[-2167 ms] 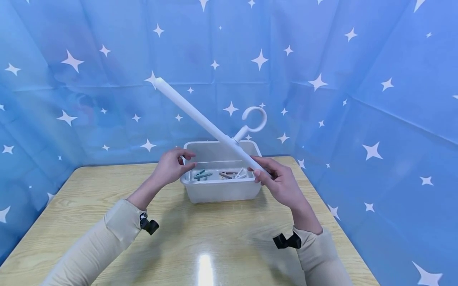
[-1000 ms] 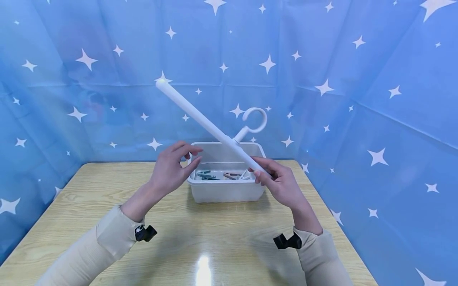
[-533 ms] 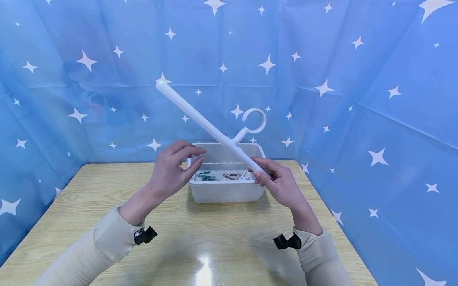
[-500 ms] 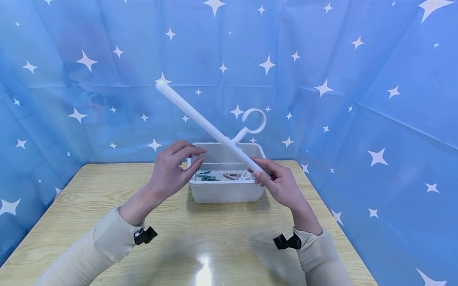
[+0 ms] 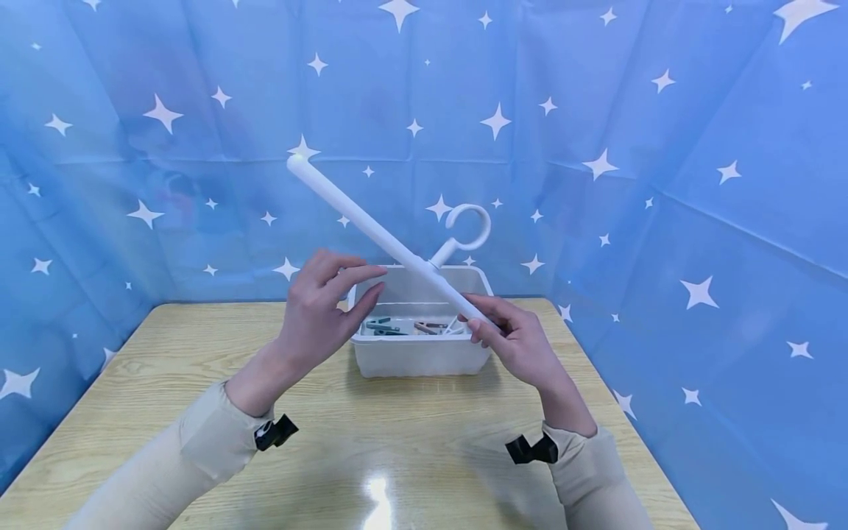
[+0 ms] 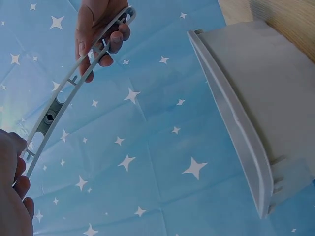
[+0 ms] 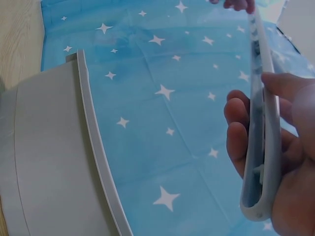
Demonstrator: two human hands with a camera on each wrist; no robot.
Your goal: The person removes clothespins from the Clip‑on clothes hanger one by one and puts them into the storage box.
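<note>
A white plastic hanger (image 5: 371, 224) slants over the bin, its left end raised and its round hook (image 5: 488, 228) pointing up and right. My right hand (image 5: 523, 338) grips the bar's lower end between thumb and fingers. Beside the bar, my left hand (image 5: 314, 309) is raised with thumb and fingers apart, and nothing shows between them. Seen in the left wrist view, the hanger's hollow underside has cross ribs and a round socket; the left fingers (image 6: 20, 169) overlap its near end, but contact is unclear. The right wrist view shows the right thumb (image 7: 285, 84) along the bar.
Behind the hands, a white bin (image 5: 420, 359) stands on the wooden table (image 5: 199, 353). Inside lie green clothespins (image 5: 384, 326), brownish clothespins (image 5: 427, 326) and a white piece (image 5: 453, 325). A blue star-patterned curtain (image 5: 218, 147) surrounds the table's back and sides.
Over these two seconds my left hand has risen and shifted slightly right, its thumb and fingers spreading further apart. The right hand keeps its grip; the hanger has barely dipped. The view has shifted a little.
</note>
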